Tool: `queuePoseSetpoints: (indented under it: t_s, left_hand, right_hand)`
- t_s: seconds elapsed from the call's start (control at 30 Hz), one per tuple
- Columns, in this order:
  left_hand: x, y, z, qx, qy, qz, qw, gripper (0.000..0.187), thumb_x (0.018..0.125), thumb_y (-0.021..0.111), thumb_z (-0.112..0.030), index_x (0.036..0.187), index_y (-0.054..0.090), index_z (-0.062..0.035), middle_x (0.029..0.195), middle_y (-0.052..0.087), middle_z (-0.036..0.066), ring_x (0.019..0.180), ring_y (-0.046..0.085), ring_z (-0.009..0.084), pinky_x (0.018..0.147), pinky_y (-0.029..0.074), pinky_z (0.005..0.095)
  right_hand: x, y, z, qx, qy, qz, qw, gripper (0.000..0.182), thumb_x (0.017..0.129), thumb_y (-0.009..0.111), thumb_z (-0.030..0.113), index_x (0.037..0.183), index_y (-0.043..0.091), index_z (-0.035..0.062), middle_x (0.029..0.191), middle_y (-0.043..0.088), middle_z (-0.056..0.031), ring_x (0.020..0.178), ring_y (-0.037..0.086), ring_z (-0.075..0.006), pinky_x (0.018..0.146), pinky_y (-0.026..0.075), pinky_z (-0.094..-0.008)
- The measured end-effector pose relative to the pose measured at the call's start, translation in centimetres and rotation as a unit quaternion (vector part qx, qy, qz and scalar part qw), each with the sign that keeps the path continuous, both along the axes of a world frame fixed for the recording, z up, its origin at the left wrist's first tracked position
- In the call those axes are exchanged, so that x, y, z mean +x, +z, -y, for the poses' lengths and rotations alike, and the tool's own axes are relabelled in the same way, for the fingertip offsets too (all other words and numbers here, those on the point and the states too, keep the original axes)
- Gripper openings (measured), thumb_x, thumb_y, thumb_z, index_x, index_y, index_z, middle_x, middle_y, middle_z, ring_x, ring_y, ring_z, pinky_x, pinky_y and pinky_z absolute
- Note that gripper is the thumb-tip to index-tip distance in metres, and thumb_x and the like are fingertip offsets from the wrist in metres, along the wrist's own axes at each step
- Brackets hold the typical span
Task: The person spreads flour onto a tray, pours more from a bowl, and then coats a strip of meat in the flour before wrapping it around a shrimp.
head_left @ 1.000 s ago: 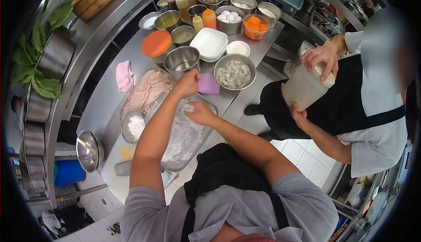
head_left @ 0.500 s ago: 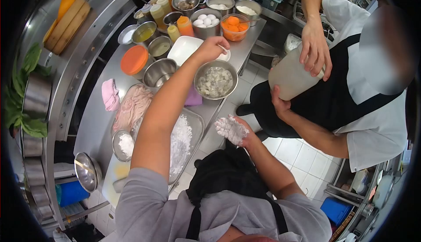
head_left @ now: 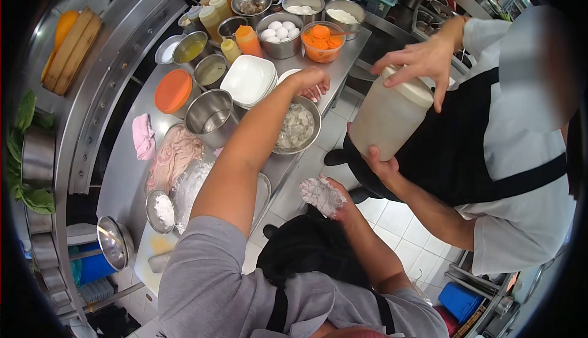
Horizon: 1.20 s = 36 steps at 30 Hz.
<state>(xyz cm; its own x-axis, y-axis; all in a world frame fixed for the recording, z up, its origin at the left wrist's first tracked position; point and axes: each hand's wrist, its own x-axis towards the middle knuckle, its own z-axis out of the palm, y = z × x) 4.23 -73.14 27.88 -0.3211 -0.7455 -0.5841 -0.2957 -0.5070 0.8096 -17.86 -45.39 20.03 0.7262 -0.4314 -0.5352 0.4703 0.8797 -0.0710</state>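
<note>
My left hand [head_left: 311,83] reaches across the counter, over the far edge of a metal bowl [head_left: 299,126] of wet, greyish, translucent pieces, perhaps peeled shrimp. Its fingers are curled, with white on the fingertips; whatever they may hold is hidden. Thick white powder coats my right hand [head_left: 323,197], which lies palm up and spread past the counter's edge. My left forearm covers part of a metal tray [head_left: 263,194] with white powder on it. Beside that tray are a small metal bowl [head_left: 160,210] of white powder and a heap of pale pink, stringy raw pieces [head_left: 177,157].
Across from my right hand, a co-worker holds a cloudy lidded container [head_left: 392,114]. White dishes [head_left: 250,79], a deep metal pot [head_left: 211,117], an orange-lidded tub [head_left: 173,90], a pot of eggs [head_left: 280,31], a bowl of orange pieces [head_left: 322,42] and squeeze bottles [head_left: 248,41] crowd the counter.
My left hand has shifted right and down slightly, its fingers now pointing downward. The view has turned a little. The co-worker has tipped the container more upright, one hand now over its lid.
</note>
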Motion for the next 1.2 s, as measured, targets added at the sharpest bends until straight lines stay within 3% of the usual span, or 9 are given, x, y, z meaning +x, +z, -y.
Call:
queuePoseSetpoints:
  t_s: [0.33, 0.43, 0.57, 0.63, 0.73, 0.77, 1.0, 1.1, 1.2]
  left_hand:
    - [-2.0, -1.0, 3.1, -0.106, -0.028, 0.09, 0.99, 0.031, 0.077, 0.062, -0.025, 0.088, 0.067, 0.0041, 0.085, 0.068, 0.019, 0.082, 0.074, 0.0349, 0.068, 0.06, 0.0447]
    - [-3.5, -2.4, 4.1, -0.327, -0.147, 0.325, 0.875, 0.043, 0.077, 0.062, -0.037, 0.095, 0.074, 0.0001, 0.102, 0.072, 0.022, 0.094, 0.07, 0.0324, 0.086, 0.053, 0.041]
    - [-3.2, -3.0, 3.5, -0.397, -0.13, 0.356, 0.836, 0.043, 0.079, 0.061, -0.037, 0.094, 0.073, 0.0004, 0.099, 0.072, 0.022, 0.092, 0.07, 0.034, 0.082, 0.053, 0.0426]
    - [-2.4, -2.8, 3.3, -0.327, -0.061, 0.168, 0.928, 0.042, 0.08, 0.06, -0.036, 0.094, 0.073, 0.0011, 0.102, 0.072, 0.023, 0.093, 0.069, 0.0358, 0.083, 0.053, 0.0444]
    - [-1.4, -2.8, 2.7, -0.23, -0.057, 0.201, 0.95, 0.04, 0.082, 0.059, -0.035, 0.093, 0.072, 0.0014, 0.104, 0.071, 0.022, 0.095, 0.068, 0.0364, 0.086, 0.052, 0.044]
    - [-0.8, -3.3, 2.6, -0.323, -0.107, 0.27, 0.901, 0.039, 0.082, 0.058, -0.034, 0.093, 0.072, 0.0009, 0.103, 0.071, 0.021, 0.097, 0.067, 0.0349, 0.087, 0.051, 0.0419]
    - [-0.2, -2.8, 2.0, -0.268, -0.041, 0.25, 0.929, 0.039, 0.081, 0.058, -0.033, 0.094, 0.073, 0.0001, 0.103, 0.071, 0.02, 0.098, 0.067, 0.0333, 0.088, 0.051, 0.0396]
    - [1.0, -0.8, 0.1, -0.294, 0.001, 0.186, 0.938, 0.031, 0.082, 0.058, -0.029, 0.091, 0.071, -0.0018, 0.092, 0.07, 0.012, 0.088, 0.066, 0.0251, 0.078, 0.052, 0.0369]
    - [5.2, 3.5, -5.5, -0.283, 0.125, -0.065, 0.949, 0.016, 0.083, 0.058, -0.023, 0.079, 0.061, -0.0075, 0.074, 0.057, 0.004, 0.071, 0.057, 0.0146, 0.063, 0.048, 0.0302]
  right_hand:
    - [-0.2, -1.0, 1.0, -0.031, 0.002, 0.046, 0.998, 0.046, 0.102, 0.053, 0.031, 0.128, 0.057, -0.0072, 0.132, 0.061, -0.0232, 0.123, 0.059, -0.036, 0.108, 0.045, -0.0465]
    - [-0.7, -1.6, 0.9, -0.028, -0.006, 0.064, 0.998, 0.045, 0.102, 0.053, 0.03, 0.126, 0.058, -0.0072, 0.129, 0.063, -0.0224, 0.123, 0.059, -0.0359, 0.107, 0.046, -0.0469]
    - [-1.4, -1.1, 1.0, -0.014, -0.039, 0.052, 0.998, 0.044, 0.102, 0.053, 0.03, 0.125, 0.058, -0.0074, 0.128, 0.063, -0.0221, 0.123, 0.06, -0.0357, 0.106, 0.046, -0.0467]
    - [-1.8, -1.8, 1.0, -0.011, -0.044, 0.064, 0.997, 0.043, 0.102, 0.052, 0.029, 0.125, 0.058, -0.0075, 0.127, 0.063, -0.0221, 0.123, 0.06, -0.0357, 0.107, 0.046, -0.0468]
    - [-1.6, -2.0, 0.9, 0.002, -0.053, 0.065, 0.996, 0.043, 0.103, 0.052, 0.029, 0.125, 0.058, -0.0081, 0.127, 0.063, -0.0222, 0.123, 0.059, -0.0356, 0.107, 0.046, -0.0472]
    - [-1.5, -1.8, 0.9, 0.01, -0.053, 0.053, 0.997, 0.043, 0.103, 0.052, 0.028, 0.125, 0.057, -0.0084, 0.127, 0.063, -0.0222, 0.124, 0.059, -0.0356, 0.108, 0.046, -0.0474]
    - [-1.1, -2.0, 0.9, -0.009, -0.033, 0.067, 0.997, 0.045, 0.102, 0.054, 0.029, 0.127, 0.056, -0.0087, 0.13, 0.061, -0.0223, 0.125, 0.058, -0.036, 0.108, 0.046, -0.048]
    - [-1.1, -2.0, 0.6, -0.026, -0.038, 0.059, 0.997, 0.045, 0.102, 0.055, 0.03, 0.126, 0.057, -0.0083, 0.129, 0.062, -0.0223, 0.123, 0.059, -0.0364, 0.107, 0.046, -0.0483]
    - [-0.4, -2.5, 0.2, -0.025, -0.025, 0.064, 0.997, 0.045, 0.102, 0.054, 0.031, 0.124, 0.059, -0.0072, 0.127, 0.064, -0.022, 0.121, 0.061, -0.0368, 0.106, 0.047, -0.0494]
